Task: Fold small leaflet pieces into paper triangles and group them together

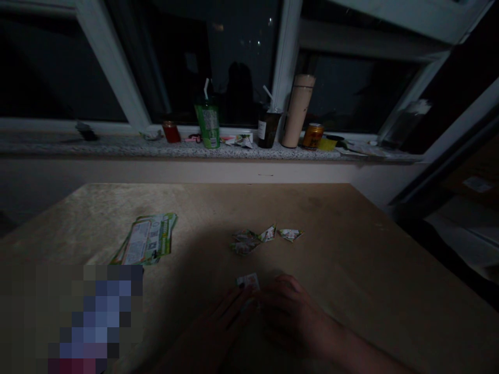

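Observation:
Both my hands meet near the front edge of a wooden table (351, 249) in dim light. My left hand (222, 319) and my right hand (290, 311) press together on a small folded printed paper (248, 282), whose corner sticks up between the fingertips. Just beyond it lie several folded paper pieces (265, 239) in a loose group. A stack of green printed flyers (146, 244) rests on the table to the left.
A stone windowsill (117, 148) runs behind the table, bearing a green cup with a straw (208, 122), a dark cup (268, 127), a tall beige flask (298, 109), a red jar (171, 131) and an orange can (313, 136). Dark window panes sit above.

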{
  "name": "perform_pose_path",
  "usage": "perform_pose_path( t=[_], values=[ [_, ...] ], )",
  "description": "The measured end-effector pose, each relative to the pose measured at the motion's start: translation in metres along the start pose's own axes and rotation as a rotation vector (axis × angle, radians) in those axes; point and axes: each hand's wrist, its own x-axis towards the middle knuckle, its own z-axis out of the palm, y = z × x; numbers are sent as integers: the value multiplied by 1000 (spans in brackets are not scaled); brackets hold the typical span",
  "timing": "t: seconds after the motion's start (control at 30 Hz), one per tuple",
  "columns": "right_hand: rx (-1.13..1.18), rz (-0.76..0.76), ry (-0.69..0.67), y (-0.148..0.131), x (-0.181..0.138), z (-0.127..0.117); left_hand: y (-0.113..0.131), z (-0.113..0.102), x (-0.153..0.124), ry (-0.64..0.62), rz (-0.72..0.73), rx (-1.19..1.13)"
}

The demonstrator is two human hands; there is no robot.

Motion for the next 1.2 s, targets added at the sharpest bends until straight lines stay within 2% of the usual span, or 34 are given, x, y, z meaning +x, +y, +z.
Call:
perform_pose_path(
  t=[0.23,0.63,0.9,1.07,1.2],
  values=[
    [57,64,39,4,9,1,2,-3,3,12,-14,-27],
    [22,69,92,3,12,-1,5,-12,7,149,-68,-146],
    [-16,41,179,6,11,-4,8,-18,7,210,-67,-36],
    [-45,23,145,8,8,-3,8,-20,7,224,-62,6],
    [-26,68,146,8,8,-1,10,-20,7,202,-85,20]
  ],
)
